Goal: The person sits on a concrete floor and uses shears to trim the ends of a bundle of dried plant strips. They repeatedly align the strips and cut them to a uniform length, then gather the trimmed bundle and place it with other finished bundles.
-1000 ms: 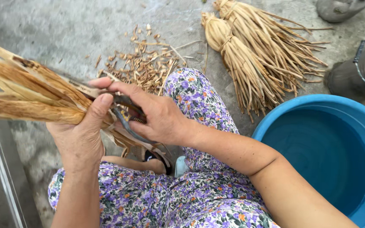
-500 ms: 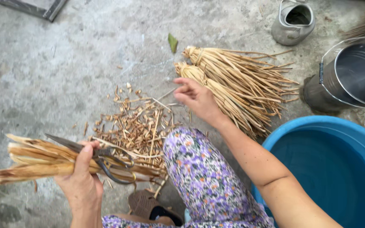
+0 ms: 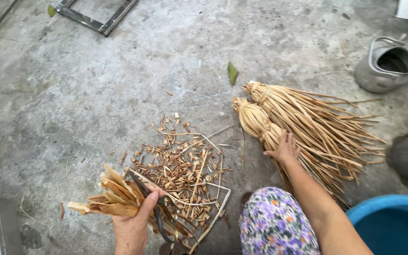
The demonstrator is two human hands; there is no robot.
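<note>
Right hand [image 3: 283, 149] now lowered onto tied bundle [image 3: 260, 123], fingers spread, left hand [image 3: 135, 222] clamped on leftward-pointing husks [image 3: 109, 196]

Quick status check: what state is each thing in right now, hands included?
Left hand: shut on a bunch of dry tan leaf strips plus dark metal scissors.
Right hand: open, resting on tied pale straw bundles lying on the floor.
Pile of brown trimmings: scattered loose.
Blue plastic tub: upright, contents unclear.
Grey shoe: unworn.
</note>
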